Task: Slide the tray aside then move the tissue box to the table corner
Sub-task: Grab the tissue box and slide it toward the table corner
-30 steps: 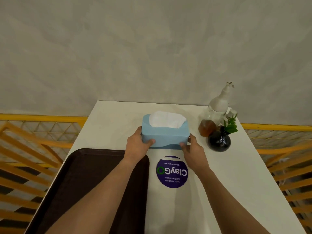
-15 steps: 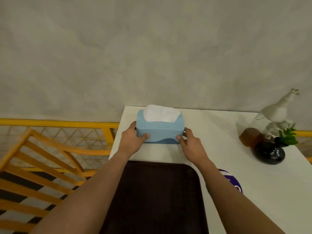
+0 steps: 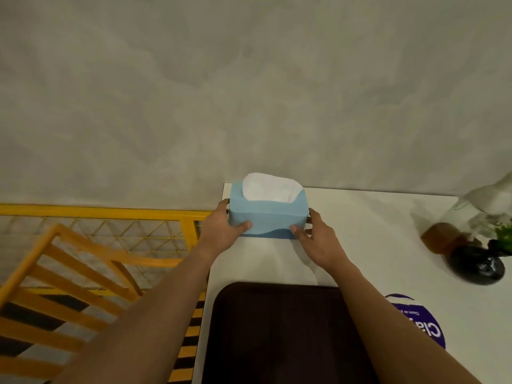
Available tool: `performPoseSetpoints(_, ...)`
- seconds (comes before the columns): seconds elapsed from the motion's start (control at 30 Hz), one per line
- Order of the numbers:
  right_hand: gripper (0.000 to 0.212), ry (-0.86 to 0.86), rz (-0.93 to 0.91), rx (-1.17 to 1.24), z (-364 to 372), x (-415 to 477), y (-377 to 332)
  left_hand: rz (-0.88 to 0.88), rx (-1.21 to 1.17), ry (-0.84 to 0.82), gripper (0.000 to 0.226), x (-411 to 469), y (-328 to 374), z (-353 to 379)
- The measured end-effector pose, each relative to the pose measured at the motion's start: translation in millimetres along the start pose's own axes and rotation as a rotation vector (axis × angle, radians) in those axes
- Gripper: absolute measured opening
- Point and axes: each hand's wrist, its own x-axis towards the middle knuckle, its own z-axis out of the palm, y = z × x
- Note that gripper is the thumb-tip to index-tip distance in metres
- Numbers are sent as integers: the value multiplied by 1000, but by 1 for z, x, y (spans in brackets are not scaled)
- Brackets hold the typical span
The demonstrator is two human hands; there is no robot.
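Observation:
A light blue tissue box (image 3: pixel 267 217) with white tissue showing on top sits at the far left corner of the white table (image 3: pixel 368 234). My left hand (image 3: pixel 221 231) grips its left end and my right hand (image 3: pixel 315 239) grips its right end. The dark brown tray (image 3: pixel 282 333) lies on the table's near left side, between my forearms, close to the left edge.
A spray bottle with amber liquid (image 3: pixel 454 231) and a black vase with a green plant (image 3: pixel 479 264) stand at the right. A round purple sticker (image 3: pixel 421 322) lies right of the tray. Yellow railing and an orange wooden chair (image 3: pixel 69 273) are left of the table.
Both hands have carried the tissue box left and farther back, from the middle of the table to its far left corner. The view has swung left with it.

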Motion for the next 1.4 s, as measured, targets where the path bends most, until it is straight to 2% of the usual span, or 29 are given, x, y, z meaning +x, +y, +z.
performPoseSetpoints(0.13, 65, -1, -36, -12, 2, 8, -1, -2, -11, -50, 75, 6, 0, 2)
performPoseSetpoints(0.43, 64, -15, -36, -8, 6, 44, 0, 0, -56, -42, 74, 37, -1, 2)
performPoseSetpoints(0.87, 71, -44, -66, -62, 15, 91, 1, 6, 16, 30, 94, 72, -17, 10)
performPoseSetpoints(1.1, 66, -58, -62, -80, 20, 104, 2, -38, 81, 43, 86, 84, -22, 11)
performPoseSetpoints(1.23, 65, -78, -69, -95, 22, 105, 4, -77, 105, -6, 79, 92, -26, 6)
performPoseSetpoints(1.4, 53, -46, -78, -133, 29, 105, 7, -65, 134, 1, 72, 93, -31, 5)
